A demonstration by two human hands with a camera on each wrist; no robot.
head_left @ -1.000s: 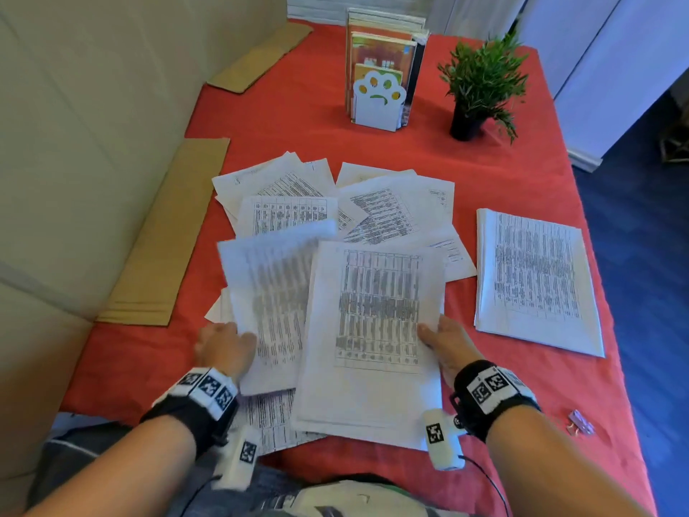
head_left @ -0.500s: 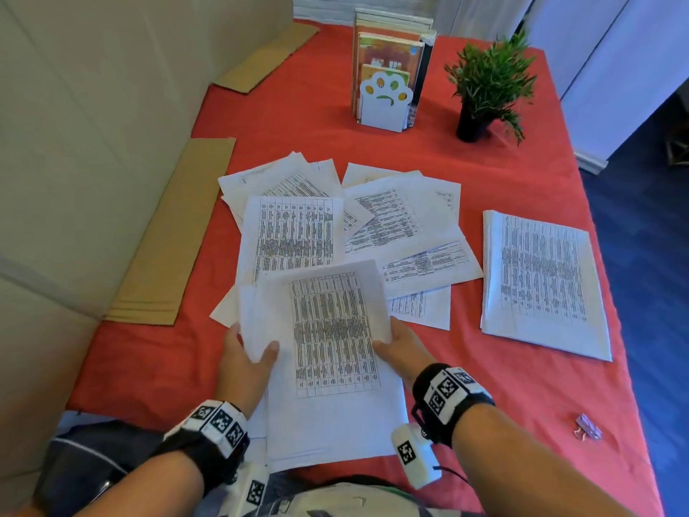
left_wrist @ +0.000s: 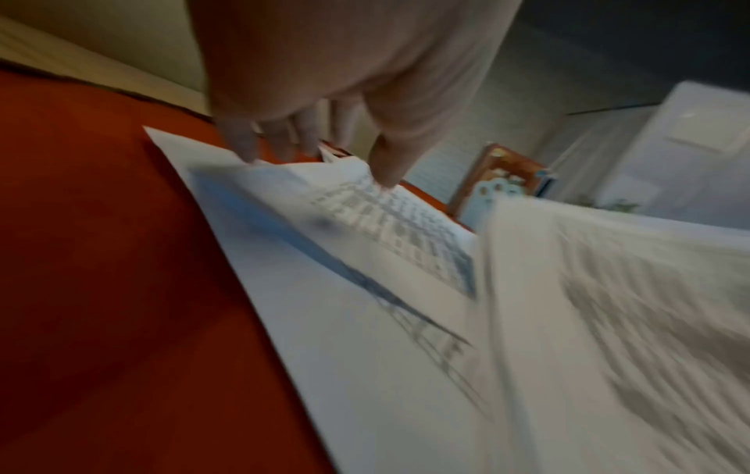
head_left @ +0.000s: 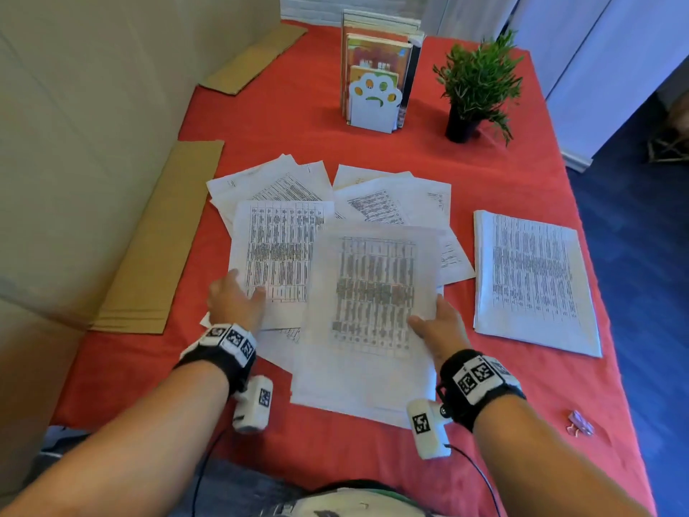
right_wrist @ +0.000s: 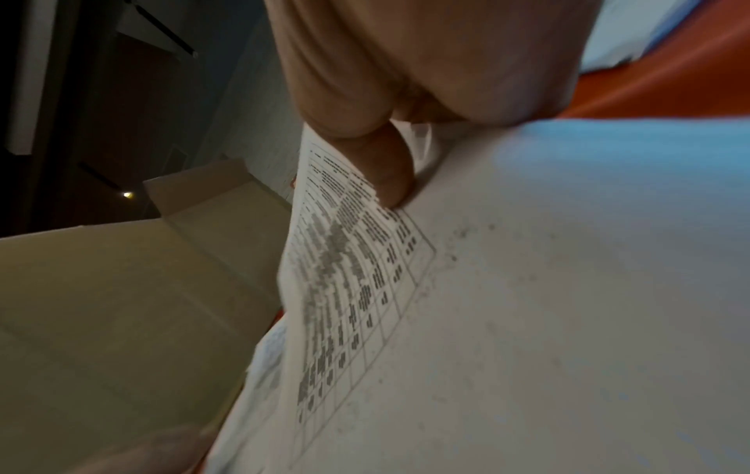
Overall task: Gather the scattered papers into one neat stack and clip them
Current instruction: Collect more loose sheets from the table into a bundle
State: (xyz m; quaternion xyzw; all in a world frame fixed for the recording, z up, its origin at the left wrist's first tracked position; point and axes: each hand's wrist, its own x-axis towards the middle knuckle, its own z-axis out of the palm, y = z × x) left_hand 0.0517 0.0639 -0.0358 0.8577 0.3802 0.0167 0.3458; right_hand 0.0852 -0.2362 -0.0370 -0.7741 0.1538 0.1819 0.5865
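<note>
White printed papers lie on a red tablecloth (head_left: 298, 125). My right hand (head_left: 428, 322) holds a gathered stack (head_left: 373, 292) by its right edge, thumb on top; the stack looks blurred and slightly raised. In the right wrist view my thumb (right_wrist: 389, 179) presses the top sheet of that stack (right_wrist: 527, 288). My left hand (head_left: 242, 292) is at the lower left corner of a loose printed sheet (head_left: 279, 248). In the left wrist view the hand (left_wrist: 312, 163) has its thumb on that sheet (left_wrist: 385, 218) and its fingers at the lifted edge. More scattered sheets (head_left: 395, 199) fan out behind.
A separate neat pile (head_left: 533, 281) lies at the right. A small binder clip (head_left: 579, 423) sits near the front right edge. A bookstand (head_left: 376, 106) and potted plant (head_left: 477, 87) stand at the back. Cardboard strips (head_left: 156, 248) line the left side by a wall.
My left hand let go of the gathered stack and reached forward-left onto a loose sheet. My right hand carried the stack forward and to the right.
</note>
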